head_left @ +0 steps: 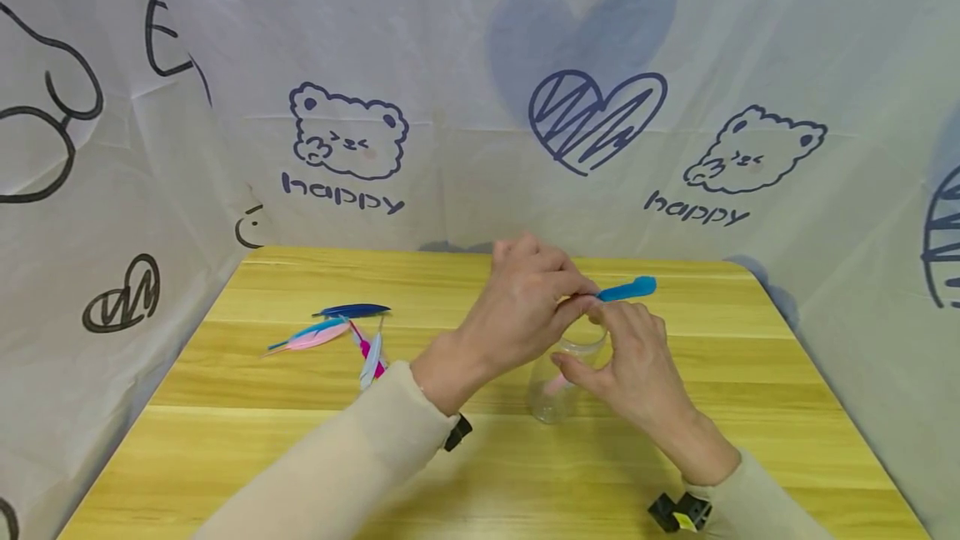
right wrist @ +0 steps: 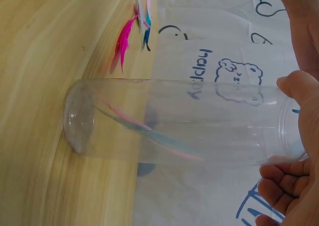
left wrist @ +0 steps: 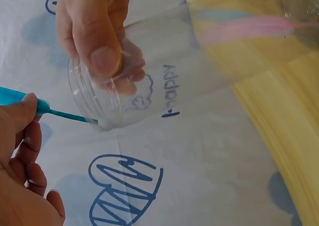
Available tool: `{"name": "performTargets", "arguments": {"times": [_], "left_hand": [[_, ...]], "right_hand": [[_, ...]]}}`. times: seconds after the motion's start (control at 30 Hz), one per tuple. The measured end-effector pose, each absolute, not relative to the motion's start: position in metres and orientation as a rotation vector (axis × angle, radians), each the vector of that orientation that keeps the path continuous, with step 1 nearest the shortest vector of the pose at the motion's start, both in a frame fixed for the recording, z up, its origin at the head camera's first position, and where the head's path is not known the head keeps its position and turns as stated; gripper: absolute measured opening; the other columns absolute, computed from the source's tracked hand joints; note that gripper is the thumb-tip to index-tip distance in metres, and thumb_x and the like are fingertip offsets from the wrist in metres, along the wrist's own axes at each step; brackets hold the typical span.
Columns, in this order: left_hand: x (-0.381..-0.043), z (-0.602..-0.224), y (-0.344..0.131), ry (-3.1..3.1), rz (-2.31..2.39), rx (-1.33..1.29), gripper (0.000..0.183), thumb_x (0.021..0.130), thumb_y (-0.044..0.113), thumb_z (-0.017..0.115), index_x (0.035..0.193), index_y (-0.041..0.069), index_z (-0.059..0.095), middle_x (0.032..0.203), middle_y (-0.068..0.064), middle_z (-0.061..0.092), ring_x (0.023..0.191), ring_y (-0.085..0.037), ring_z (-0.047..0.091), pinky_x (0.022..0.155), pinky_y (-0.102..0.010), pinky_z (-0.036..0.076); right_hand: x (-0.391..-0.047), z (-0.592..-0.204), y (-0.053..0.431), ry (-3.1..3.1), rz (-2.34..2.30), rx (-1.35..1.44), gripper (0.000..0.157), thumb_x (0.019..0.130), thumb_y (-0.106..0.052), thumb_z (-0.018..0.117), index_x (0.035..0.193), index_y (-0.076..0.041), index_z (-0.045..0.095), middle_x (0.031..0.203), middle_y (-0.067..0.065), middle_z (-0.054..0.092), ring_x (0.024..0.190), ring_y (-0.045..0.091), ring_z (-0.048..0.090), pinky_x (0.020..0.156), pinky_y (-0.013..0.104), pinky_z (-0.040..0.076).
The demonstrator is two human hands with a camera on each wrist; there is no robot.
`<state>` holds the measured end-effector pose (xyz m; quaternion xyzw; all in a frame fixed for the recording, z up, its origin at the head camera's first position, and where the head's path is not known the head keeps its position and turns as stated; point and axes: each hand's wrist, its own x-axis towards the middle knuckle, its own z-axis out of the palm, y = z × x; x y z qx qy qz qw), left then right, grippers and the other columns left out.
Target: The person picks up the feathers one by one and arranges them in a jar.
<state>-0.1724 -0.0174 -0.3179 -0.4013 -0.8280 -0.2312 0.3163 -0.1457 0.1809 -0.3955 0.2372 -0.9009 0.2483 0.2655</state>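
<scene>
A clear plastic bottle (head_left: pixel 546 412) stands upright on the table, partly covered by both hands in the head view. My right hand (head_left: pixel 641 369) grips it near the mouth, thumb on one side and fingers round the other. My left hand (head_left: pixel 517 302) pinches a bright blue feather (head_left: pixel 630 288) above the opening. Seen from the left wrist, the feather's thin quill (left wrist: pixel 72 116) points into the bottle's rim. Inside the bottle lie a pink feather (right wrist: pixel 124 112) and a grey-blue feather (right wrist: pixel 157 135), leaning across it in the right wrist view.
Left on the wooden table (head_left: pixel 225 457) lies a loose group of feathers: dark blue (head_left: pixel 356 310), pink (head_left: pixel 318 337), magenta (head_left: pixel 365 348) and pale grey (head_left: pixel 371 361), with a lighter blue one (head_left: pixel 303 331) beside the pink. A white printed cloth (head_left: pixel 450 48) hangs behind and at the sides.
</scene>
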Motion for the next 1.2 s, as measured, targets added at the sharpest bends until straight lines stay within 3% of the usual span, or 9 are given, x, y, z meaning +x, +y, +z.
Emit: {"name": "performTargets", "arguments": {"times": [0.23,0.57,0.83,1.0,1.2], "left_hand": [[-0.171,-0.323,-0.013,-2.238,-0.663,-1.086,0.012,0.093,0.029,0.082,0.1,0.019,0.085,0.091,0.008,0.076,0.091,-0.017,0.054,0.081,-0.04,0.033],[-0.173,-0.329,-0.013,-2.296,-0.646,-1.074,0.014,0.095,0.031,0.079,0.102,0.02,0.085,0.094,0.008,0.077,0.092,-0.017,0.054,0.081,-0.038,0.031],[-0.175,-0.334,-0.018,-2.31,-0.634,-1.067,0.016,0.096,0.033,0.078,0.104,0.021,0.085,0.095,0.007,0.076,0.094,-0.017,0.054,0.082,-0.038,0.034],[-0.176,-0.337,-0.021,-2.281,-0.623,-1.055,0.022,0.097,0.037,0.076,0.11,0.022,0.084,0.1,0.006,0.075,0.096,-0.018,0.054,0.083,-0.04,0.036],[-0.176,-0.338,-0.026,-2.311,-0.621,-1.027,0.021,0.099,0.036,0.074,0.112,0.021,0.083,0.101,0.005,0.074,0.1,-0.018,0.055,0.087,-0.042,0.039]], "right_hand": [[-0.147,-0.395,0.181,-2.447,0.678,0.655,0.07,0.075,-0.036,0.095,0.134,-0.014,0.064,0.138,0.006,0.064,0.127,0.038,0.057,0.092,0.062,0.042],[-0.148,-0.395,0.181,-2.457,0.673,0.649,0.068,0.077,-0.038,0.093,0.135,-0.017,0.064,0.141,0.007,0.062,0.129,0.04,0.056,0.092,0.064,0.043],[-0.147,-0.395,0.181,-2.458,0.672,0.646,0.068,0.077,-0.038,0.093,0.134,-0.016,0.063,0.133,0.007,0.066,0.12,0.038,0.059,0.091,0.062,0.043],[-0.145,-0.395,0.18,-2.467,0.678,0.611,0.064,0.075,-0.036,0.094,0.127,-0.011,0.065,0.115,0.008,0.07,0.103,0.034,0.062,0.089,0.056,0.041],[-0.145,-0.396,0.18,-2.456,0.663,0.602,0.058,0.074,-0.036,0.094,0.116,-0.008,0.065,0.105,0.009,0.068,0.099,0.033,0.061,0.086,0.054,0.04]]}}
